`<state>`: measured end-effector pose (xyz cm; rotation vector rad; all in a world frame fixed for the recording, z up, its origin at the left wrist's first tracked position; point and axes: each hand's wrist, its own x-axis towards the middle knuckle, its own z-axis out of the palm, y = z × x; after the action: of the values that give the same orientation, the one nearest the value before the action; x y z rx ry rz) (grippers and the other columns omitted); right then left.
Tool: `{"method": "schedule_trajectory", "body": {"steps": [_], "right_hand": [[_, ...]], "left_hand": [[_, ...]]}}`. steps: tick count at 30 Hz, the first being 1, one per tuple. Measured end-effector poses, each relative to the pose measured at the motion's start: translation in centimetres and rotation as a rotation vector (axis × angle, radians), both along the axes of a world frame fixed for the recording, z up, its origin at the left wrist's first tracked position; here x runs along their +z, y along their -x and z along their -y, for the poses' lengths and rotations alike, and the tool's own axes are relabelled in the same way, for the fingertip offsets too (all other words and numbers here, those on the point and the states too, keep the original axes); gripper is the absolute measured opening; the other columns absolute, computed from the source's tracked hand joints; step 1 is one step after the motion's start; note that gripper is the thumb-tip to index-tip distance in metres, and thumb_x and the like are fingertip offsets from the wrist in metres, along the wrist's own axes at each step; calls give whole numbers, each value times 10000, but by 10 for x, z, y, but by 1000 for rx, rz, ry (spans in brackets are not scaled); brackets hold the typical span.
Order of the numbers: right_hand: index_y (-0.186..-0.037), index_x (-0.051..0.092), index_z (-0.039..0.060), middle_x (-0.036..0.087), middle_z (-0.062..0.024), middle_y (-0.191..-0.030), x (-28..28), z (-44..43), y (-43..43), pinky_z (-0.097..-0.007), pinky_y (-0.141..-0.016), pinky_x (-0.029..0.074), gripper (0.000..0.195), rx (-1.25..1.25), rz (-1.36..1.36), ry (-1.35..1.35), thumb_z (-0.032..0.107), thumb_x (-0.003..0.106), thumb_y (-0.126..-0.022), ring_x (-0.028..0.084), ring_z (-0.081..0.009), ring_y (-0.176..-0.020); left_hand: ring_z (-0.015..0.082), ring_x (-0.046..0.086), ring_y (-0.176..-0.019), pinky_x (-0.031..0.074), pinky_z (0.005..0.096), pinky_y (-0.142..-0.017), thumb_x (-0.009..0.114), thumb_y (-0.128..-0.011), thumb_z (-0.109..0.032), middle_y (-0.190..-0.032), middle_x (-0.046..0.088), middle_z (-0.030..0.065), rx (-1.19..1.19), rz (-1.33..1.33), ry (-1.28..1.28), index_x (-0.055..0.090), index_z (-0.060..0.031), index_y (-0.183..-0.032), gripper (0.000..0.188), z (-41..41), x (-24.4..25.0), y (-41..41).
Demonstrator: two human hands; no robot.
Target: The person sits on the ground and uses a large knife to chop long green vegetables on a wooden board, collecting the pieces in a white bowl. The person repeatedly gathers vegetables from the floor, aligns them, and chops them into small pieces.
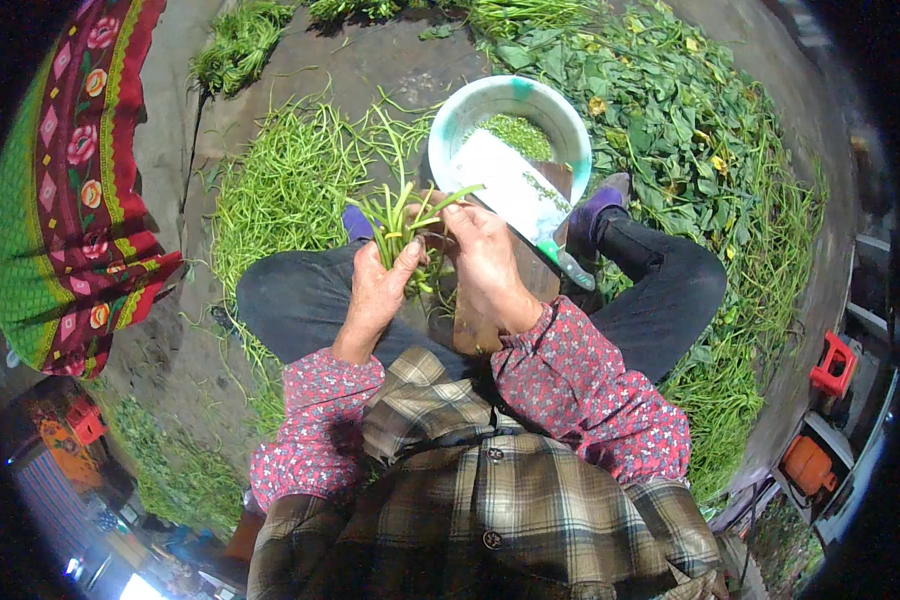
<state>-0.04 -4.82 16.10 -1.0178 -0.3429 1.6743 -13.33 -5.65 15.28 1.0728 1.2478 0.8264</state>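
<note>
My left hand (381, 279) is closed round a bunch of green stems (397, 229), held upright above my lap. My right hand (487, 255) is at the bunch's right side, thumb and fingers pinched at the stems; what lies between the fingertips is partly hidden. Just beyond is a round, pale green basin (442, 142) with small chopped green pieces (521, 135) in it. A broad-bladed cleaver (506, 180) with a green and grey handle rests over the basin's near rim and on a wooden board (471, 326).
Loose green stems (292, 180) lie on the floor at the left. A large heap of leafy stems (660, 135) spreads along the right. Bundled greens (240, 49) lie at the far left, near a flowered red and green cloth (82, 150). A red stool (832, 365) stands at the far right.
</note>
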Motion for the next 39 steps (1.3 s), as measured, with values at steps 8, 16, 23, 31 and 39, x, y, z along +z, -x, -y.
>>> {"method": "schedule_trajectory", "body": {"steps": [8,16,23,31,39], "right_hand": [[-1147,506,-39,606,-53,-907,-15,-3,-9,-252,-670,449,341,6,61,-108,212,474,-919,547,-117,-732],[-1205,457,-53,546,-17,-789,-16,-11,-31,-213,-629,410,358,-93,185,-87,137,495,-905,494,-78,-674],[-1190,478,-26,600,-39,-842,-14,-8,-25,-194,-518,420,332,45,392,-83,157,472,-913,503,-58,-630],[-1113,516,-75,634,-73,-831,-12,-3,-17,-202,-472,408,289,46,357,-84,93,477,-881,496,-49,-547],[-972,564,-67,626,-83,-795,-25,5,-21,-271,-596,453,196,84,743,-155,86,496,-870,551,-119,-666]], "left_hand": [[81,533,-729,441,235,-665,567,-863,-141,-826,607,16,-88,-14,40,580,13,-1025,224,-5,-8,-10],[91,551,-747,456,253,-699,543,-890,-198,-815,605,27,31,394,239,584,-11,-936,197,-5,-13,-21],[75,520,-809,442,252,-736,510,-907,-197,-966,561,13,-67,392,321,493,-6,-1153,312,-3,-19,-22],[75,505,-716,412,227,-655,504,-906,-181,-816,556,1,-80,338,209,506,-19,-1142,286,-3,-20,-22],[57,491,-761,411,216,-678,535,-888,-160,-876,562,-15,4,261,206,562,7,-1050,234,-5,-26,-27]]}}
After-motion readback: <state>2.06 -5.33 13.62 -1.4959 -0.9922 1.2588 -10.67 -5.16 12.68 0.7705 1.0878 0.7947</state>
